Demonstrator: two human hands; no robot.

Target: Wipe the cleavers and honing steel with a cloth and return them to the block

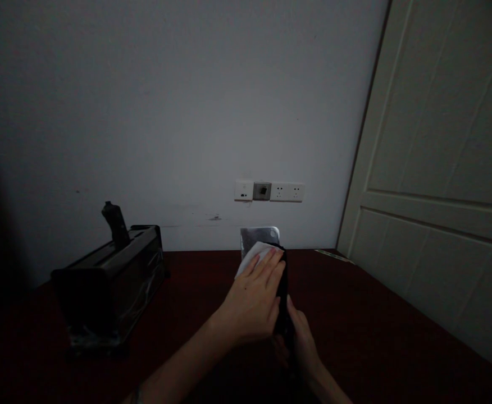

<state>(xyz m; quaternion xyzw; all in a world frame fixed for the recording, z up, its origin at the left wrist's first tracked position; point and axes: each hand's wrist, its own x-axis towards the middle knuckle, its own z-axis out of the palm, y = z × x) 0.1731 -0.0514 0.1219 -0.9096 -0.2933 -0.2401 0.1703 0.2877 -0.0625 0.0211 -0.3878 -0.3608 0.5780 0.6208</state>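
I see my right hand closed round the dark handle of the cleaver, bracing it over the red surface so my left hand — open, fingers flat — can press a white cloth against its blade, well apart from the block at left.

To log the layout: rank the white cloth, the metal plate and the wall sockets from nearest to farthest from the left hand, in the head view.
1. white cloth: under the left hand, touching its fingers.
2. metal plate: just past the fingertips, above the black handle.
3. wall sockets: on the wall behind, higher up.
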